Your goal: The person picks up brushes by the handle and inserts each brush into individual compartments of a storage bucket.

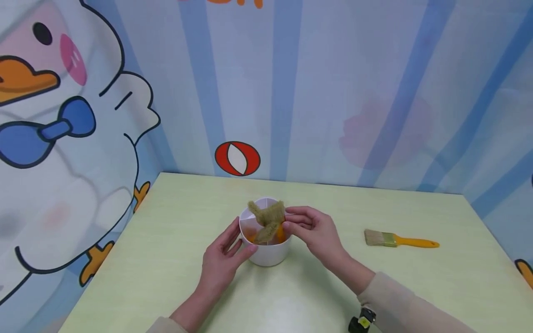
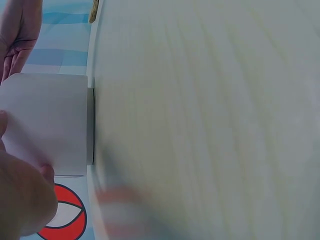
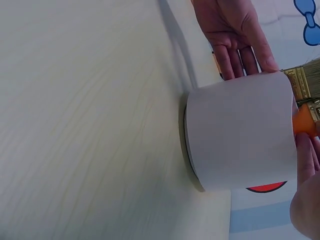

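Observation:
A white round organizer cup with inner dividers stands upright on the table. Paintbrushes with pale bristles stick out of its top, bristles up, their orange handles going down inside. My left hand holds the cup's left side, thumb in front and fingers behind, and appears at the lower left of the left wrist view. At the right rim, my right hand pinches one brush's orange handle, seen close in the right wrist view. How deep the handles reach is hidden by the cup wall.
Another paintbrush with a yellow-orange handle lies flat to the right, bristles toward the cup. The light wooden table ends at a blue-striped cartoon backdrop. A black wrist strap shows by the right sleeve.

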A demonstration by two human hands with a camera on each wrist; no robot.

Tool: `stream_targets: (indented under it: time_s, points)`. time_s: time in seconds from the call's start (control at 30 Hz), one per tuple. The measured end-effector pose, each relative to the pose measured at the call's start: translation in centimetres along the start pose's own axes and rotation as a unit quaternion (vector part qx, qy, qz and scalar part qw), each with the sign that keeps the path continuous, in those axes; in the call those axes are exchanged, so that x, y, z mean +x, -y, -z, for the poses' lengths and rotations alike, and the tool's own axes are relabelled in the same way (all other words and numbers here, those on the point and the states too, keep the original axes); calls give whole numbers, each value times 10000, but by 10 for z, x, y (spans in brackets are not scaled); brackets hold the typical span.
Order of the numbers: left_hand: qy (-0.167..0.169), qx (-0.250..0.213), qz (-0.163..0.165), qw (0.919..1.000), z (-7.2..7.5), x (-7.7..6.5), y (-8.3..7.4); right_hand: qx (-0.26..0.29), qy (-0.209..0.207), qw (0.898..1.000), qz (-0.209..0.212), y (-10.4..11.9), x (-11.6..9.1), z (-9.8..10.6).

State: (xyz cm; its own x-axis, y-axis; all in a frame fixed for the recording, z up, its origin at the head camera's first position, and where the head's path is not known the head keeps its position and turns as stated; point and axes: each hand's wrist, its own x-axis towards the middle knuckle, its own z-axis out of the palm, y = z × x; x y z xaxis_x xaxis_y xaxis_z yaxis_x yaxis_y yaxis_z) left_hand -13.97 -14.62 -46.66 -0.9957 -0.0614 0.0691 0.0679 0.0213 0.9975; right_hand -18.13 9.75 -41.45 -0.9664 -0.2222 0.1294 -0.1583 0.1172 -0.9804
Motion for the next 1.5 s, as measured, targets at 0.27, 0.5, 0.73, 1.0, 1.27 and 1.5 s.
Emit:
stream_targets:
  time_s: [0.27,0.5,0.73,1.0,1.27,1.5]
  points:
    - [75,37,-25,10000,-1,2,0,-69,19,9999,130,-2,-5,15]
    - [254,67,-69,9996,2,5,0,-37,-72,9999,152,-5,-9,37]
    - [715,92,127,9973,16,14,1,-106,-15,9997,-239,-14,-12,57]
    - [1125,213,235,9931,30,25,0,-151,128,9987,-469,-26,-21,75]
    - [1239,488,298,9906,40,34,1,-448,153,9969,-630,-34,-30,94]
    - [1210,392,588,9901,43,36,0,-679,99,9952,-703,-35,-35,106]
